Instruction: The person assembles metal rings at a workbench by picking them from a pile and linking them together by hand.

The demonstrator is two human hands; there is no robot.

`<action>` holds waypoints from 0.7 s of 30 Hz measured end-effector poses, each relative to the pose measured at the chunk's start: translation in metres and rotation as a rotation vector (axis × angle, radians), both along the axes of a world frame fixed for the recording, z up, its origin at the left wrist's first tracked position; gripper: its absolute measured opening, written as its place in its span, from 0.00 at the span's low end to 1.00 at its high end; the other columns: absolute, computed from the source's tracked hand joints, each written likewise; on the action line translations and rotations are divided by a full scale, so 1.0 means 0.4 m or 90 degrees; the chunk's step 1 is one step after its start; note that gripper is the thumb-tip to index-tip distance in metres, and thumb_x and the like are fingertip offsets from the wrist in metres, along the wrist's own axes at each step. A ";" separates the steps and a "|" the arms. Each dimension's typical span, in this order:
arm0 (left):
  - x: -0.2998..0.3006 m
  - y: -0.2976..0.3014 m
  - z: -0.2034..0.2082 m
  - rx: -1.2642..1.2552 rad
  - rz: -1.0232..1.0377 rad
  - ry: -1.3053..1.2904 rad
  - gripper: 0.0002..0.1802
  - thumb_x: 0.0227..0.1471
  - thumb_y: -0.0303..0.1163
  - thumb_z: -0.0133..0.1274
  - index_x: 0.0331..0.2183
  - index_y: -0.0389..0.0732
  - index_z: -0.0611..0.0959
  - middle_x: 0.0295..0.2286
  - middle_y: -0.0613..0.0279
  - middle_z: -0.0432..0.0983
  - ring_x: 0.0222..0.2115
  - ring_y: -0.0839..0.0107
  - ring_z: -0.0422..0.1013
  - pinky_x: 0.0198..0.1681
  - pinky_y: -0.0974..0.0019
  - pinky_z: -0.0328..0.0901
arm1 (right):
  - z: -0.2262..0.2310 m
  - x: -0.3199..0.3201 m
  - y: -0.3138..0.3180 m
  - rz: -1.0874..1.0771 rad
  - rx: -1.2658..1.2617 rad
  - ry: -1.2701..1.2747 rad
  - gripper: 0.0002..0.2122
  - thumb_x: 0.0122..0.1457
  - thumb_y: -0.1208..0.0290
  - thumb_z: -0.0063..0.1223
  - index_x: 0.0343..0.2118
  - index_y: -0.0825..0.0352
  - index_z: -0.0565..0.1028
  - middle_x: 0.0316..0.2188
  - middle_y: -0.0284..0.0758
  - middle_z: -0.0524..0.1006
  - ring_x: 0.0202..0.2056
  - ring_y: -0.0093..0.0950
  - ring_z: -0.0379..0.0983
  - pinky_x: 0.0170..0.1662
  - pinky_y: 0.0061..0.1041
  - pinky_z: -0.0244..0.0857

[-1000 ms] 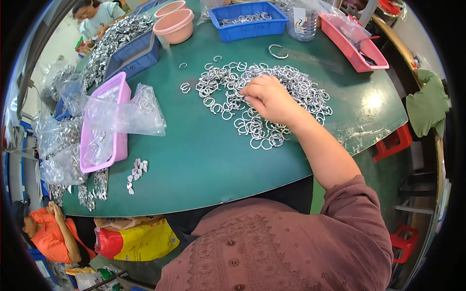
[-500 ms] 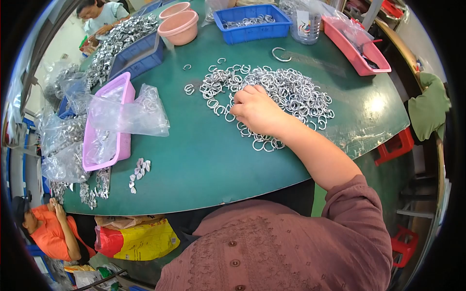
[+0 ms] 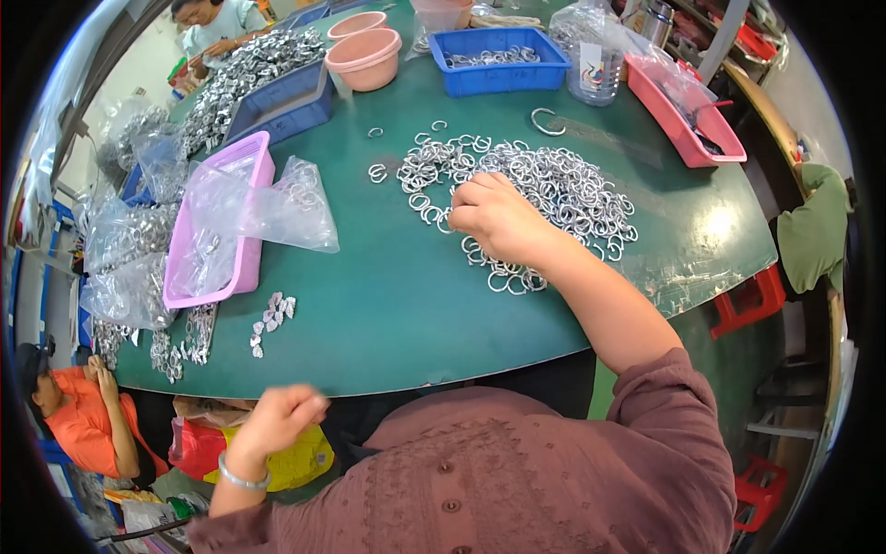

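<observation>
My right hand (image 3: pixel 498 217) rests at the left edge of a pile of silvery open rings (image 3: pixel 577 189). Its fingers are curled together and pointing down; whatever they hold is hidden beneath the knuckles. My left hand (image 3: pixel 281 423), with a pale bangle (image 3: pixel 243 475) on the wrist, is raised in front of the table's near edge. Its fingers are curled in and slightly blurred, so their contents do not show. A few loose rings (image 3: pixel 377 173) lie left of the pile. One larger open ring (image 3: pixel 548 122) lies behind it.
On the green table (image 3: pixel 378 323) are a lilac basket (image 3: pixel 249 268) with plastic bags, small leaf-shaped metal pieces (image 3: pixel 274 314), a blue bin (image 3: pixel 503 78) of rings, pink bowls (image 3: pixel 365 65) and a pink tray (image 3: pixel 678 125). Co-workers sit at the left, one in orange (image 3: pixel 83 425).
My left hand has come into view from below, near the table edge. My right hand stays at the pile with fingers curled. The whole view has shifted slightly.
</observation>
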State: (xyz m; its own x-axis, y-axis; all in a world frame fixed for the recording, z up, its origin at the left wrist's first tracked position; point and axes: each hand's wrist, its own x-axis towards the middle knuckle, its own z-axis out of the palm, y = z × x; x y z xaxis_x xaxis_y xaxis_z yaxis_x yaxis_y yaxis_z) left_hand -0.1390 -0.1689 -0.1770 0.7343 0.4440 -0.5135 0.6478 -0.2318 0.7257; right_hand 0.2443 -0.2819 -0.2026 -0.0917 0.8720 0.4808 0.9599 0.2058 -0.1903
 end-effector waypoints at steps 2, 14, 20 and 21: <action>0.143 -0.018 0.056 0.032 -0.033 -0.159 0.10 0.52 0.32 0.51 0.33 0.34 0.77 0.21 0.67 0.71 0.20 0.82 0.64 0.23 0.76 0.62 | 0.021 -0.007 0.000 0.058 0.026 0.014 0.07 0.43 0.78 0.51 0.27 0.62 0.75 0.29 0.30 0.70 0.37 0.30 0.65 0.44 0.30 0.55; 0.619 0.017 -0.016 -0.116 0.049 -0.399 0.05 0.54 0.28 0.49 0.33 0.37 0.78 0.24 0.69 0.71 0.21 0.82 0.65 0.23 0.79 0.61 | 0.055 0.010 -0.030 0.036 0.131 0.137 0.12 0.46 0.79 0.54 0.36 0.67 0.72 0.28 0.34 0.72 0.32 0.34 0.68 0.38 0.31 0.61; 0.638 0.001 -0.082 -0.308 0.136 -0.581 0.07 0.54 0.26 0.48 0.36 0.35 0.76 0.26 0.63 0.74 0.25 0.77 0.70 0.27 0.75 0.66 | 0.021 0.009 -0.021 -0.014 0.109 0.371 0.09 0.47 0.77 0.57 0.33 0.68 0.74 0.27 0.36 0.74 0.30 0.32 0.71 0.34 0.27 0.65; 0.636 -0.002 -0.086 -0.320 0.129 -0.601 0.07 0.54 0.25 0.48 0.36 0.35 0.76 0.27 0.62 0.75 0.25 0.76 0.70 0.28 0.74 0.66 | 0.020 0.005 -0.017 0.003 0.100 0.367 0.07 0.47 0.79 0.57 0.31 0.68 0.75 0.27 0.35 0.74 0.30 0.30 0.71 0.34 0.26 0.65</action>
